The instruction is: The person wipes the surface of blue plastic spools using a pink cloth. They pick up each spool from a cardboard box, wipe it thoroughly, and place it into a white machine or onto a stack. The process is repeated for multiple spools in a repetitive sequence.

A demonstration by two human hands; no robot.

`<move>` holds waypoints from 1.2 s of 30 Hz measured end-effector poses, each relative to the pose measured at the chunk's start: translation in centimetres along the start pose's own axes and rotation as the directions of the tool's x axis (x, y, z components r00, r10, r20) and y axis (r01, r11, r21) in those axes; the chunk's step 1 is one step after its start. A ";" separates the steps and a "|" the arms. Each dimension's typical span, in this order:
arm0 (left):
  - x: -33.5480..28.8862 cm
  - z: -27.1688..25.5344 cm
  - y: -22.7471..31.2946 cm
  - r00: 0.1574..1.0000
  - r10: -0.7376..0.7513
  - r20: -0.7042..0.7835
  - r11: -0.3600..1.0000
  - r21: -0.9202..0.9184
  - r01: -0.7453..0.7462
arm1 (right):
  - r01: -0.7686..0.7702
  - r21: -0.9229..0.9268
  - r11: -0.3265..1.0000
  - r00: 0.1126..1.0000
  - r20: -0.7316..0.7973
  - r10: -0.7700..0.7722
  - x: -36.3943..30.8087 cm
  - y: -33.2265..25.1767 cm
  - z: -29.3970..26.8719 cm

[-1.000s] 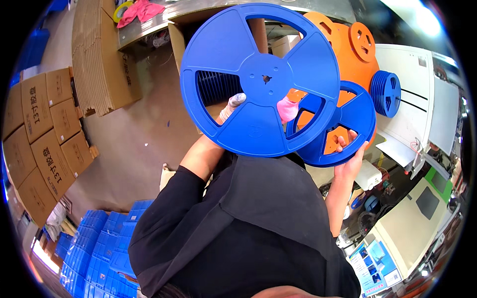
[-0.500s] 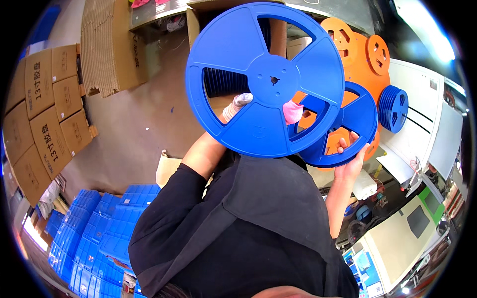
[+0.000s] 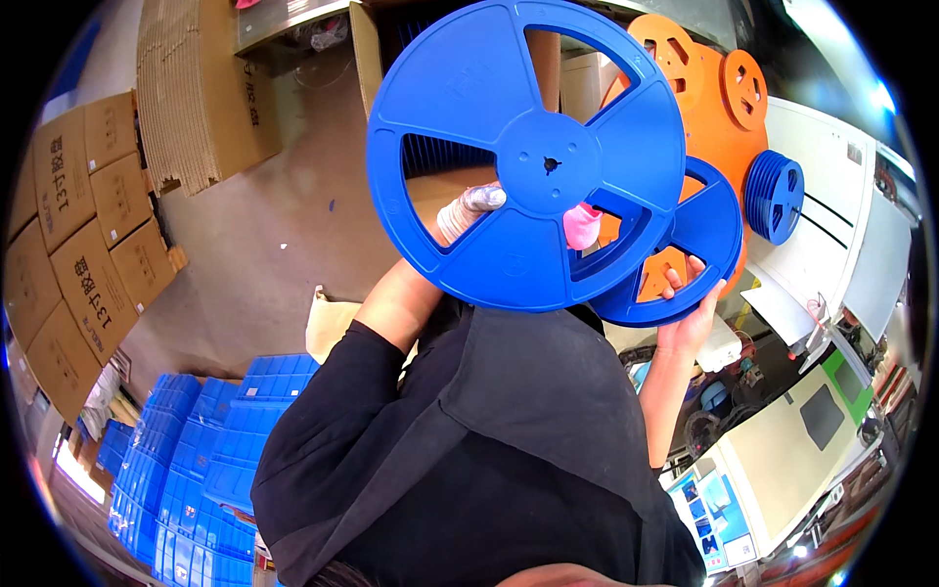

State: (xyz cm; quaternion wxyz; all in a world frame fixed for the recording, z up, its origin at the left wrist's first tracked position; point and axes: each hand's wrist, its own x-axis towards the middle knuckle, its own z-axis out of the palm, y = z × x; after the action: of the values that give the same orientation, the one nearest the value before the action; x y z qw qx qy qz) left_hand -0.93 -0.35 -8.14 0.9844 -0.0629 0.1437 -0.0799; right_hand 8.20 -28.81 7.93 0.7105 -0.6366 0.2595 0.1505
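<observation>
A large blue plastic reel point(image 3: 437, 88) with wide cut-out windows faces up in front of my chest. My left hand point(image 3: 466, 213) is closed on its lower left part, the pale-wrapped thumb showing through a window. Behind another window a bright pink covering point(image 3: 582, 227) shows; what it covers is hidden. My right hand point(image 3: 691, 318) grips the lower right rim of a second blue reel point(image 3: 706, 220), its fingertips showing through a window. This second reel lies partly beneath the large one; whether it is one reel or several together I cannot tell.
An orange fixture point(image 3: 719, 137) with round discs stands ahead to the right, beside a stack of blue reels point(image 3: 776, 198). Dark reels sit in an open carton point(image 3: 366, 59) ahead. Flattened cardboard point(image 3: 196, 108), packed cartons point(image 3: 93, 264) and blue crates point(image 3: 186, 460) stand at left.
The large blue reel has turned slightly and shifted a little to the right in the picture. Both hands keep their grips. The surroundings have shifted slightly with the view.
</observation>
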 end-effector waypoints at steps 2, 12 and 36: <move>-0.1 -0.1 0.0 1.000 -0.004 -0.006 1.000 -0.002 0.004 | 0.008 0.002 1.000 1.000 -0.020 -0.008 -0.2 0.0 0.0; -1.5 -1.0 0.9 0.997 0.024 -0.072 0.999 0.038 -0.021 | 0.009 -0.002 1.000 0.999 -0.037 -0.009 -0.8 0.3 -0.3; 4.8 -20.8 19.6 0.642 0.495 -0.585 0.745 0.666 0.033 | -0.101 -0.005 0.995 0.982 -0.159 0.099 -2.3 2.9 -2.4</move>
State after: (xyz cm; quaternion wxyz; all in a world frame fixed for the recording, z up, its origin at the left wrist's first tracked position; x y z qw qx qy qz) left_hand 0.21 15.88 -32.06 0.8049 0.3233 0.4977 -0.0051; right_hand 4.29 -30.50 6.68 0.6748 -0.6375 0.3458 0.1367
